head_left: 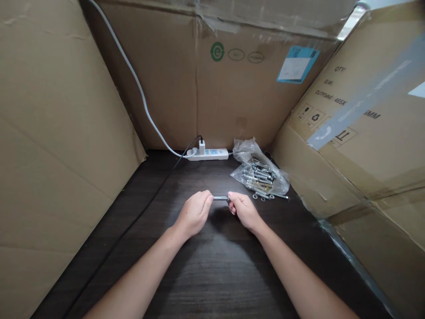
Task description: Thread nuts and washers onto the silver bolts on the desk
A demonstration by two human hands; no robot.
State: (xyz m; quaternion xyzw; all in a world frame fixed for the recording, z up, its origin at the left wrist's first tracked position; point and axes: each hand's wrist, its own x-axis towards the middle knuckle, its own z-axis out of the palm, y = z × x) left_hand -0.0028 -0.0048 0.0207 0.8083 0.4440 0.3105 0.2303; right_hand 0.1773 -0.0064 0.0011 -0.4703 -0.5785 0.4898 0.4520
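Note:
Level above the dark tabletop (pixel 212 266), a silver expansion bolt (pixel 220 198) spans the gap between my two hands. My left hand (pixel 195 212) is closed around its left end, hiding that end. At the other end, the fingers of my right hand (pixel 244 208) pinch the bolt, where a small metal edge like a washer or nut shows beside the thumb. To the right of my right hand lies a clear plastic bag (pixel 282 179) with several similar bolts (pixel 262 175) in it. Loose washers (pixel 255 196) and a bolt lie at the bag's near edge.
Cardboard walls (pixel 159 75) stand at the left, back and right of the table. Against the back wall sits a white power strip (pixel 215 154) with a plug (pixel 202 147). A black cable (pixel 133 223) runs from it down the left side; a white cable (pixel 139 86) climbs the wall.

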